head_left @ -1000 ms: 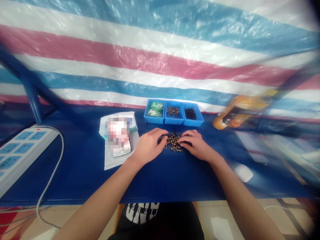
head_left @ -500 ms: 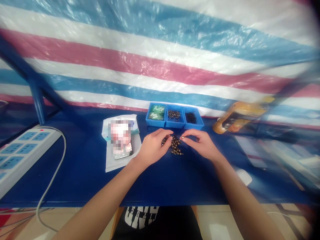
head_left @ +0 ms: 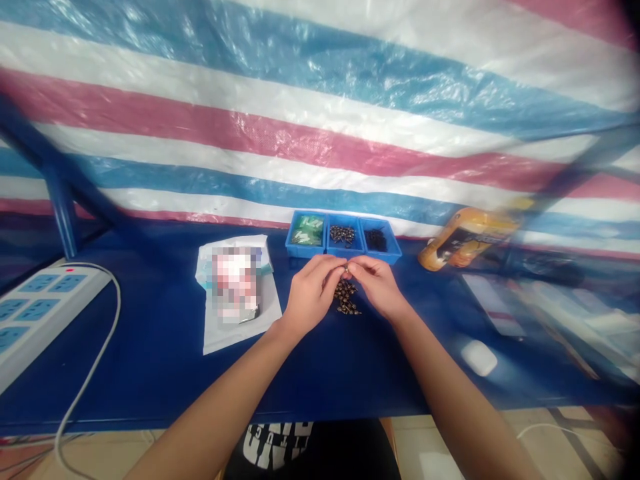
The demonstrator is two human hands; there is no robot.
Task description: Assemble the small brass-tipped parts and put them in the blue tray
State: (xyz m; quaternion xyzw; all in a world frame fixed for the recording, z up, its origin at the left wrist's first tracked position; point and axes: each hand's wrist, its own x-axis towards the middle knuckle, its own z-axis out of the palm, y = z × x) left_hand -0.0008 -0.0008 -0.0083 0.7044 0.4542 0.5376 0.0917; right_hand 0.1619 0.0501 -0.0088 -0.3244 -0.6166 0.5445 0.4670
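My left hand and my right hand meet fingertip to fingertip above a pile of small brass-and-dark metal parts. Between the pinched fingertips a small metal piece shows, mostly hidden by the fingers. Just behind the hands stand three joined blue bins: the left bin has a green packet, the middle one holds small metal parts, and the right one holds small black parts.
On the left lie a white bag with a partly blurred-out phone on it, and a power strip with a cable. To the right are an orange bottle, a white case and blurred flat packets.
My right hand has moved left to meet my left hand, and their fingertips now come together around a small metal piece. The camera view has shifted slightly.
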